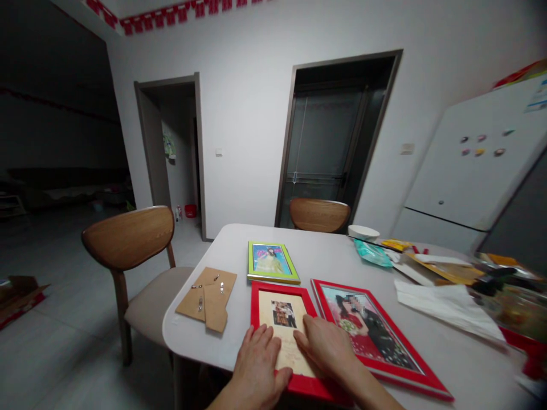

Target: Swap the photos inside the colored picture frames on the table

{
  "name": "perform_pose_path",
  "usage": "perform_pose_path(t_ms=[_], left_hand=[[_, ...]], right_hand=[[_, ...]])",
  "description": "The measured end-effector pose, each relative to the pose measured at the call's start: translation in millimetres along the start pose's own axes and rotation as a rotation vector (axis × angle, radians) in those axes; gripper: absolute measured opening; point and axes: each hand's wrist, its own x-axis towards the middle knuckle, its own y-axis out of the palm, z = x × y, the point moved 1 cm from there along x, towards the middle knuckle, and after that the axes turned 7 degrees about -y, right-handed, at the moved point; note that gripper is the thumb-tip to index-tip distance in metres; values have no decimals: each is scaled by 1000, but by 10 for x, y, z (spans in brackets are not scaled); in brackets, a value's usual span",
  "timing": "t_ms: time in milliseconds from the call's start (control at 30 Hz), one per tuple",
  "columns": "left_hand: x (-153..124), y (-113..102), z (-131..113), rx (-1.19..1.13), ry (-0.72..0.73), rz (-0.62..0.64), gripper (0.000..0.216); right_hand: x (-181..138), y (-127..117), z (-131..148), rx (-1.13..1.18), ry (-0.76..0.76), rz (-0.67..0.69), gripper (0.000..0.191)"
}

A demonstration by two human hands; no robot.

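Note:
A red picture frame [306, 386] lies before me at the table's near edge, a cream sheet [288, 356] with a small photo [284, 314] inside its border. My left hand [260, 361] rests flat over the frame's left side, fingers stretched onto the sheet. Over the right side, my right hand [327, 344] is closed, its fingers curled and its thumb against the sheet. What those fingers may pinch is hidden. A brown backing board [220, 304] with metal fittings and a fold-out leg lies to the left.
Behind the red frame is a green-framed picture [271, 262]; to its right lies a larger red-framed picture [374, 327]. A white bowl [363, 232], a teal packet [371, 253] and white paper [447, 307] occupy the table's right side. Wooden chairs [130, 239] stand left and behind.

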Motion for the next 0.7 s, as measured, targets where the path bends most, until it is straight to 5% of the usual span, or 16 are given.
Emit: perform_pose_path(t_ms=[167, 433, 700], left_hand=[[7, -56, 321, -60, 27, -185, 45], [201, -808, 1244, 233, -384, -366, 38], [53, -618, 1174, 241, -335, -265, 32]], right_hand=[[-10, 50, 27, 31, -137, -126, 26], [41, 103, 341, 274, -275, -110, 27], [336, 80, 1117, 272, -316, -164, 42]])
